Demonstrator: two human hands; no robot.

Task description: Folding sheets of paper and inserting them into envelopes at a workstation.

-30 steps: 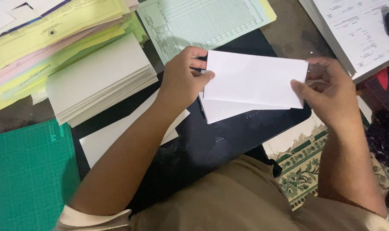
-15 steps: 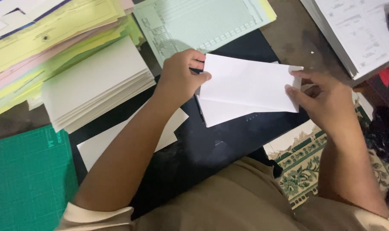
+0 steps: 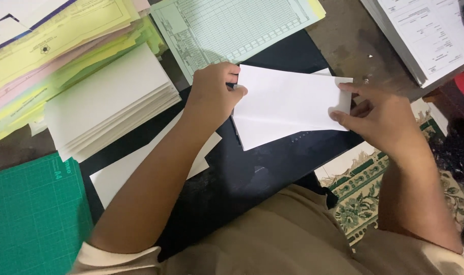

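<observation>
While both hands work at chest height, I see the left hand (image 3: 211,97) pinching the left edge of a folded white sheet (image 3: 288,104), thumb on top and fingers curled beneath it. At the sheet's opposite end, the right hand (image 3: 382,119) grips the right edge between thumb and forefinger, so the paper is grasped at both ends. That folded white sheet lies over a black board (image 3: 262,168), which I take as my landmark; its lower flap sticks out below the upper layer, pointing toward my body. Left of the board, partly under my left forearm, lies a flat white paper (image 3: 120,175). Further left of the board sits a thick stack of white sheets (image 3: 109,102), with a pile of yellow, pink and green papers (image 3: 58,46) beyond it. A green cutting mat (image 3: 33,214) lies at the board's lower left. Above the board rests a pale green ruled form (image 3: 232,25), and to its upper right a stack of printed white pages (image 3: 425,35). A patterned green rug (image 3: 364,188) shows at its lower right
</observation>
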